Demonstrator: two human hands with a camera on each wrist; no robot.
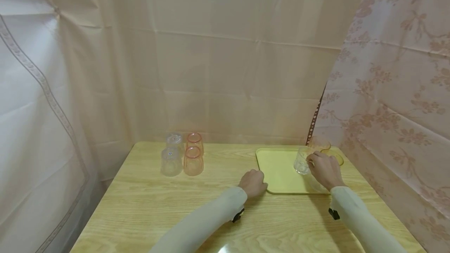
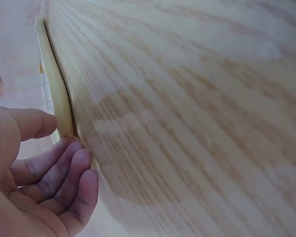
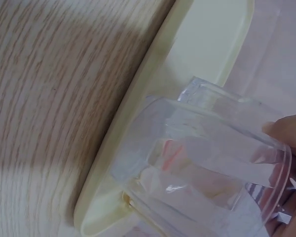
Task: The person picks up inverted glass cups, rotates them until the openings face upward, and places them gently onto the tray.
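Observation:
At the near-left corner of the yellow tray, my left hand grips the edge. Its thumb and curled fingers meet around the tray's rim in the left wrist view. My right hand is over the tray's right part and pinches the rim of a clear plastic cup, which stands upright. Behind that one, another clear cup stands on the tray. Two amber cups, one farther back and one nearer, are partly hidden beyond the right hand.
On the table's left side, several upside-down cups stand grouped: clear ones beside pinkish-orange ones. A plain cloth hangs behind the table, and a flowered cloth hangs along its right side.

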